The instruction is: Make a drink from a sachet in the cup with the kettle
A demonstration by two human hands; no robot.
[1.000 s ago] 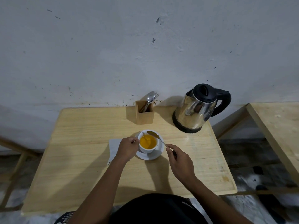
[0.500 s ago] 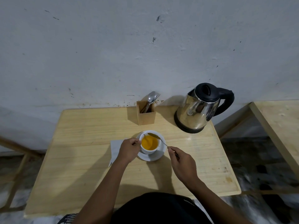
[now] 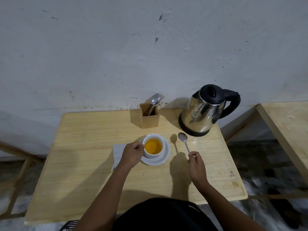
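Note:
A white cup (image 3: 162, 142) holding orange liquid stands on a white saucer (image 3: 165, 157) in the middle of the wooden table (image 3: 83, 147). My left hand (image 3: 132, 153) grips the cup's left side. My right hand (image 3: 196, 165) pinches the handle of a metal spoon (image 3: 184, 141), held over the table to the right of the saucer, bowl pointing toward the kettle. The steel kettle (image 3: 203, 112) with a black lid and handle stands at the back right. A white sachet or paper (image 3: 118, 151) lies partly under my left hand.
A wooden cutlery holder (image 3: 149, 116) with a spoon and fork stands at the back, by the wall. A second wooden table (image 3: 290, 124) is at the right, with a gap between. The floor shows below the table edges.
My right hand has lifted the spoon off the cup and carried it to the right, over the bare table. My left hand stays on the cup.

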